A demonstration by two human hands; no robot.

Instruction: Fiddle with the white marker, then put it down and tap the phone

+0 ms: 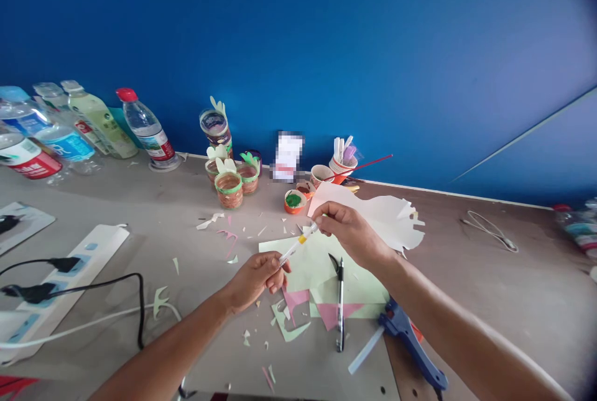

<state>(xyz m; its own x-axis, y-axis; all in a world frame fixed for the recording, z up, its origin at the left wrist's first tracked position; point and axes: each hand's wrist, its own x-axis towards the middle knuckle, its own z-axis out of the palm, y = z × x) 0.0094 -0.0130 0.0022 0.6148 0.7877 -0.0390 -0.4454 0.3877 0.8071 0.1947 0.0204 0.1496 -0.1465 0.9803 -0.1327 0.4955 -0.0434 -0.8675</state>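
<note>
Both my hands hold one thin white pen-like stick (297,244) with a yellow band, above the grey table. My left hand (258,278) pinches its lower end. My right hand (346,227) pinches its upper end, fingers closed. Below them lie light green paper (321,267), pink paper pieces (337,312) and small scraps. A black pen (340,304) lies on the green paper just right of my left hand. White cut paper (387,214) lies behind my right hand.
A blue glue gun (410,342) lies under my right forearm. A white power strip (56,280) with black plugs and cables sits at left. Bottles (84,124) line the back left. Decorated cups (231,183), paint pots and a cup of brushes (342,161) stand by the blue wall.
</note>
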